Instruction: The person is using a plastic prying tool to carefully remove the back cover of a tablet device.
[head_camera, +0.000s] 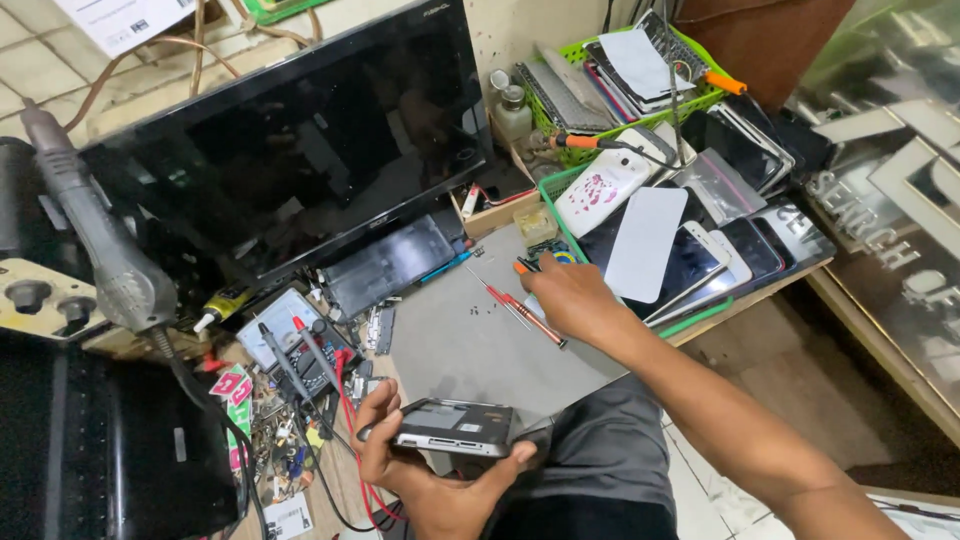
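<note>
Now left hand (420, 480) cradles phone (455, 427)

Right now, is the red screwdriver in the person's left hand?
No, the left hand holds a dark phone; the red screwdriver lies on the grey mat beside the right hand.

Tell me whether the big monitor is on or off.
Off, as far as the view shows: the monitor screen is uniformly black, showing only dim reflections of the room and no lit image.

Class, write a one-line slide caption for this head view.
Left hand holds an opened phone; right hand reaches beside a red screwdriver on the grey mat.
</note>
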